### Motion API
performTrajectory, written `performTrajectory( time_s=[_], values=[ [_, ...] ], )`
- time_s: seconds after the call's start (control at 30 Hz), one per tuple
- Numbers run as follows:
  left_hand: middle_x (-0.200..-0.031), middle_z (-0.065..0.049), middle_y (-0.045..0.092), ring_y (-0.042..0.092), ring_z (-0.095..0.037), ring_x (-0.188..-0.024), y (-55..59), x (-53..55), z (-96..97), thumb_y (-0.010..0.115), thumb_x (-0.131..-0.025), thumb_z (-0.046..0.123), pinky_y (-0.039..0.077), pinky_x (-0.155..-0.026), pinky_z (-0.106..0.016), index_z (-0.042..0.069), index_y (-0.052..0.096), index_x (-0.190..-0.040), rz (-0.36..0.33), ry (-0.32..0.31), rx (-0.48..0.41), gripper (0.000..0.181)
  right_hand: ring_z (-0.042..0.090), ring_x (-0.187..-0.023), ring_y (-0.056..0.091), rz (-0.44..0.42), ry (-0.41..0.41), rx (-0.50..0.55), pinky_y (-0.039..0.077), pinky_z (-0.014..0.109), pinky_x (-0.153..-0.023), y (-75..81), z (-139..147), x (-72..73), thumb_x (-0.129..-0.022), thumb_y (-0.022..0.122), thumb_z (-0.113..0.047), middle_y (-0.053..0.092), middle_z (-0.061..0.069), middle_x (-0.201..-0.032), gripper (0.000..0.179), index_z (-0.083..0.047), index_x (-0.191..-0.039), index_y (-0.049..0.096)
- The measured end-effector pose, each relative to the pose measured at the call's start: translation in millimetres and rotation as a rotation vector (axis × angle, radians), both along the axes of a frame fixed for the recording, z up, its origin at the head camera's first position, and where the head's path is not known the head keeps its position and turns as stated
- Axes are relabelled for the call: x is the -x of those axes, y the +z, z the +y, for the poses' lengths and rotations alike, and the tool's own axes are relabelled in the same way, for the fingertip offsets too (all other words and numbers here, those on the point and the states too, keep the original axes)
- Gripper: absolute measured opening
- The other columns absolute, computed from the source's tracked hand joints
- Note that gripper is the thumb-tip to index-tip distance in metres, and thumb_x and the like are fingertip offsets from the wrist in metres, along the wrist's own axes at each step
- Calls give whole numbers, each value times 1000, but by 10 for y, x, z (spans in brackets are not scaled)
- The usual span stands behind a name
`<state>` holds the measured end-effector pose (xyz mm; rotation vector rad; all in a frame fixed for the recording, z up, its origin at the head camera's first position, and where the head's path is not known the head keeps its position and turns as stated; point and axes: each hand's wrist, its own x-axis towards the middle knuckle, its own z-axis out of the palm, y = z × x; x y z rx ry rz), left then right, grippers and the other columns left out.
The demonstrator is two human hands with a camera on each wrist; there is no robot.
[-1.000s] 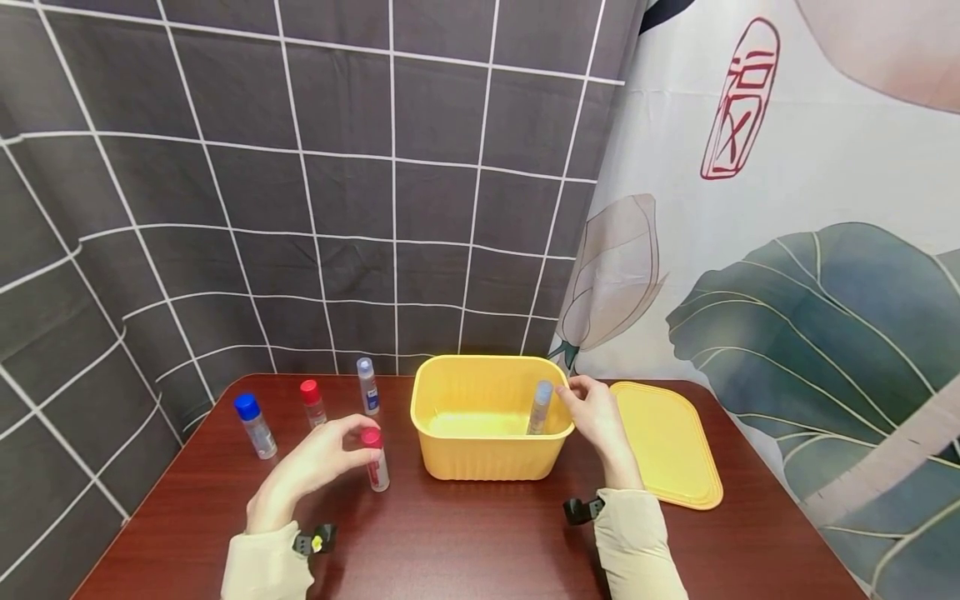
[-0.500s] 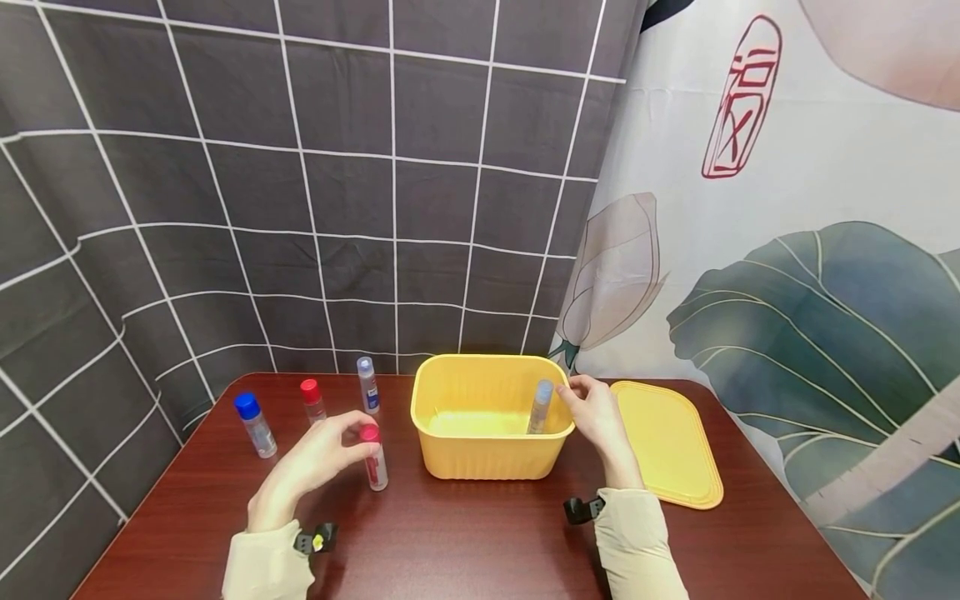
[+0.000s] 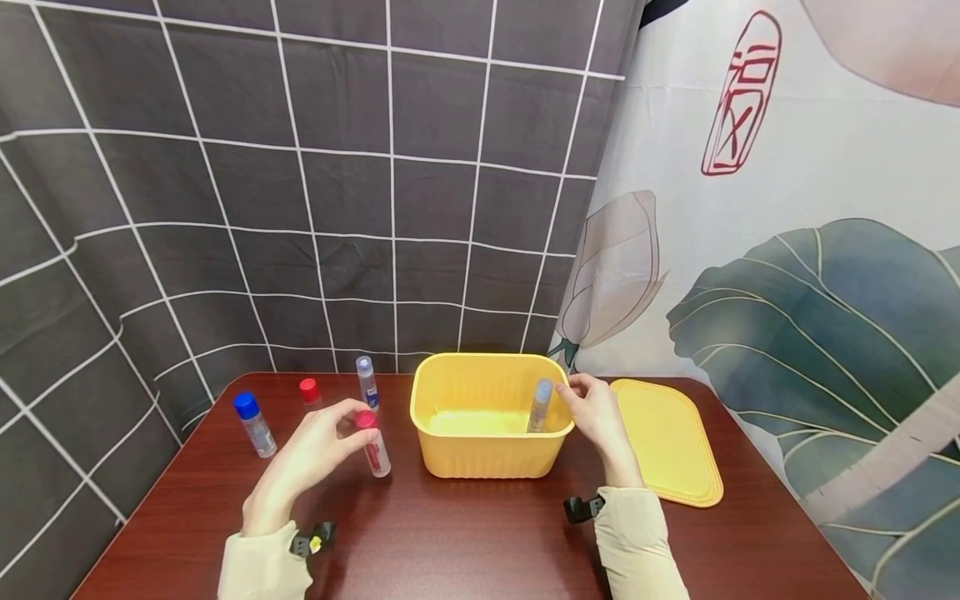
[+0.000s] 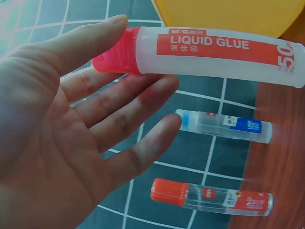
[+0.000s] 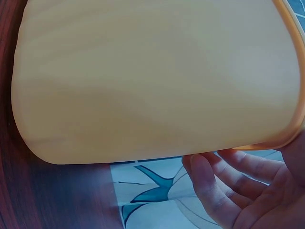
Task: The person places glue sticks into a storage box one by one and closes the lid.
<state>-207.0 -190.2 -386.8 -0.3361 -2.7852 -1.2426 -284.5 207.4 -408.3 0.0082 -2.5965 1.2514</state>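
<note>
Left of the box (image 3: 491, 458), the left grip (image 3: 318, 446) is pinching the tilted glue (image 4: 219, 55) by its cap, the right grip (image 3: 596, 412) is holding the box's rim, seemingly a lifting step calling next for a steady pinch.

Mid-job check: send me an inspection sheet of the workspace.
Surface: brown table, glossy.
Job's things: yellow tub, upright, with an inner bottle; blue-capped bottle, red-capped bottle and pale-capped bottle standing left of it; yellow lid lying right of it; glue with pinkish-red cap, table contact unclear.
Clutter: nothing seen beyond these.
Hands: left hand pinches the glue's cap; right hand holds the tub's right rim.
Cables: nothing seen.
Surroundings: dark grid cloth behind and left; printed cloth right.
</note>
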Motion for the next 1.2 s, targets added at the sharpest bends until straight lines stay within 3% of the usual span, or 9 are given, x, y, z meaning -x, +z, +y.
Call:
performTrajectory(
  time_s=[0.33,0.63,1.0,1.2],
  values=[
    [-98,0,68,63,-20,-85,150,-74,112,76,-87,25,54,-72,-29,10,64,-117,45,1,8,35,25,-80,62,-6,-8,0,53,37,-71,19,13,-2,-94,65,-20,68,12,-90,27,2,-109,68],
    [-106,-1,68,61,-18,-90,253,-171,211,76,-86,27,55,-77,-38,10,65,-119,190,-3,43,38,25,-78,61,-6,-15,6,51,34,-69,25,33,3,-94,65,-20,67,12,-88,26,2,-108,68],
    [-114,-3,67,62,-24,-105,400,-335,324,74,-88,36,51,-89,-48,11,66,-120,293,27,46,41,25,-80,62,-16,-8,14,53,35,-71,19,17,-7,-95,65,-20,68,12,-90,26,2,-109,68],
    [-115,-4,68,62,-25,-106,428,-387,330,75,-87,34,50,-89,-48,11,67,-119,347,36,40,40,25,-80,62,-14,-3,17,53,36,-71,2,-2,6,-95,65,-20,69,13,-91,26,2,-108,68]
  ],
)
